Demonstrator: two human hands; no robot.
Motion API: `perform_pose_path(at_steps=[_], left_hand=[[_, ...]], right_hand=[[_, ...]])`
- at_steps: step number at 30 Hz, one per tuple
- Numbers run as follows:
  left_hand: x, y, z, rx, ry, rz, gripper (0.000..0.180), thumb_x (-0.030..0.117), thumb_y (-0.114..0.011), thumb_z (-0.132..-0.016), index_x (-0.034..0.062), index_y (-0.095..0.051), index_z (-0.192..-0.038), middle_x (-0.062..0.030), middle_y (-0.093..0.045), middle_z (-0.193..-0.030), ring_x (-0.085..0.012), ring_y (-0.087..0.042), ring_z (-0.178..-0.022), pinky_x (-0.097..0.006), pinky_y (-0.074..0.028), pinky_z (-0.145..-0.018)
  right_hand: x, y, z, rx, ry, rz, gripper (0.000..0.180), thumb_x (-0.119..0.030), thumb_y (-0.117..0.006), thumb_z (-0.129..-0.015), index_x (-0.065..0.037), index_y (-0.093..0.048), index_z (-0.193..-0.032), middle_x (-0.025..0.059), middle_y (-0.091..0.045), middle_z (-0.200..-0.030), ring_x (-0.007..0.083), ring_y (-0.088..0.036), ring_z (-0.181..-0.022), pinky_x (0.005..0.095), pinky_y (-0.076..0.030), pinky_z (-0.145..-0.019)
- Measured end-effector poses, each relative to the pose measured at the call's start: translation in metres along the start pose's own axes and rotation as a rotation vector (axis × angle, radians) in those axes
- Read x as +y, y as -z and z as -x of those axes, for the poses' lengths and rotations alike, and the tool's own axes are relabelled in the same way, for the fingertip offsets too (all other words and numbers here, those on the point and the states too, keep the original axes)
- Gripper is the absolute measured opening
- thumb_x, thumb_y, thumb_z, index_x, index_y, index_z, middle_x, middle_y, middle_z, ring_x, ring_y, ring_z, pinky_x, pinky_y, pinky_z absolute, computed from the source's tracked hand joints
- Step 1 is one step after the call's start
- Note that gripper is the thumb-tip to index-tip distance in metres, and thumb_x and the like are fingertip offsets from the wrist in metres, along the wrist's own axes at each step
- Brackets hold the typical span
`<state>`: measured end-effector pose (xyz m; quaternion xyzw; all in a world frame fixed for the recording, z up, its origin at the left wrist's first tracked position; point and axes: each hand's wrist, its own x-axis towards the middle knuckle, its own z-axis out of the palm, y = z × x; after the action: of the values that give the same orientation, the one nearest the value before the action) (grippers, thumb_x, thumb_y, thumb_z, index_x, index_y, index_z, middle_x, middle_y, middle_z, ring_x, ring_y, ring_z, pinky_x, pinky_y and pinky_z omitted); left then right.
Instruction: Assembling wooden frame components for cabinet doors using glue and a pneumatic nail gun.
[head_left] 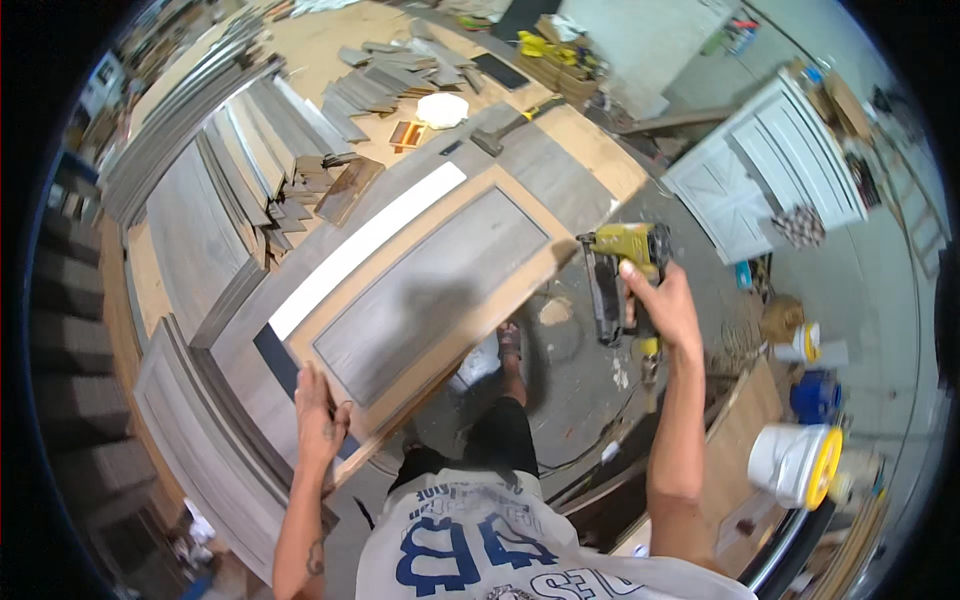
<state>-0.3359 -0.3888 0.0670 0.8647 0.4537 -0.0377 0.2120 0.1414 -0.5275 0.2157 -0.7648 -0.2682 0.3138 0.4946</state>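
A framed wooden panel (430, 290) lies slanted on the workbench, with a grey wood-grain middle and a pale tan frame. My left hand (322, 415) grips its near left end, fingers along the edge and thumb over the frame. My right hand (660, 305) is wrapped around the handle of a yellow-green nail gun (625, 242). The gun's nose is close to the panel's far right corner; whether it touches cannot be made out. An air hose fitting (650, 362) hangs below the handle. Behind the panel lies a white strip (370, 250).
A hammer (515, 125) and an orange-framed small box (407, 135) lie farther back on the bench. Grey boards (195, 200) and offcuts (390, 80) are piled at left and back. White louvred doors (765, 165) and a white bucket (790, 465) stand to the right.
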Motion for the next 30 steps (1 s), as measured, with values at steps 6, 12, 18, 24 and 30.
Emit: perform_pose_path(at_steps=[6, 12, 18, 24, 30], left_hand=[[0.098, -0.07, 0.039, 0.68, 1.007, 0.369, 0.068, 0.03, -0.053, -0.098, -0.0092, -0.025, -0.146, -0.027, -0.023, -0.154, -0.0362, -0.02, -0.145, -0.041, -0.013, -0.119], [0.189, -0.088, 0.004, 1.397, 1.197, 1.382, 0.08, 0.014, -0.055, -0.092, -0.005, -0.004, -0.151, -0.0226, -0.016, -0.158, -0.029, -0.016, -0.147, -0.038, -0.018, -0.118], [0.184, -0.079, -0.02, 1.631, 0.965, 1.743, 0.082, 0.003, -0.049, -0.087, -0.0032, 0.001, -0.152, -0.0167, -0.02, -0.159, -0.0263, -0.029, -0.142, -0.042, -0.024, -0.116], [0.191, -0.064, -0.035, 1.715, 1.106, 1.707, 0.079, 0.006, -0.049, -0.086, 0.0007, -0.007, -0.153, -0.0129, -0.026, -0.157, -0.0236, -0.034, -0.138, -0.042, -0.023, -0.114], [0.188, -0.059, -0.036, 1.743, 1.122, 1.734, 0.072, 0.009, -0.05, -0.089, 0.001, -0.016, -0.152, -0.0115, -0.028, -0.157, -0.0219, -0.032, -0.139, -0.043, -0.025, -0.11]], right_hand=[[0.027, 0.017, -0.229, -0.307, -0.151, 0.061, 0.029, -0.034, -0.064, -0.094, -0.007, -0.056, -0.088, 0.0019, -0.056, -0.065, 0.0105, -0.053, -0.052, 0.0263, -0.045, -0.046], [0.09, 0.042, -0.339, -0.407, 0.156, 0.544, 0.049, -0.034, -0.059, -0.096, 0.007, -0.061, -0.121, 0.0139, -0.067, -0.111, 0.0179, -0.06, -0.104, 0.0293, -0.044, -0.092], [0.103, -0.008, -0.257, -0.252, 0.521, 0.594, 0.034, -0.019, -0.061, -0.095, 0.005, -0.061, -0.119, 0.0218, -0.065, -0.115, 0.0279, -0.064, -0.103, 0.0345, -0.05, -0.089], [0.107, -0.067, -0.203, -0.339, 0.552, 0.66, 0.053, -0.021, -0.066, -0.089, 0.006, -0.05, -0.132, 0.0249, -0.054, -0.132, 0.0372, -0.051, -0.124, 0.0414, -0.039, -0.105], [0.113, -0.08, -0.21, -0.355, 0.52, 0.613, 0.055, -0.017, -0.069, -0.084, 0.006, -0.05, -0.129, 0.0259, -0.057, -0.125, 0.0384, -0.055, -0.117, 0.0413, -0.043, -0.099]])
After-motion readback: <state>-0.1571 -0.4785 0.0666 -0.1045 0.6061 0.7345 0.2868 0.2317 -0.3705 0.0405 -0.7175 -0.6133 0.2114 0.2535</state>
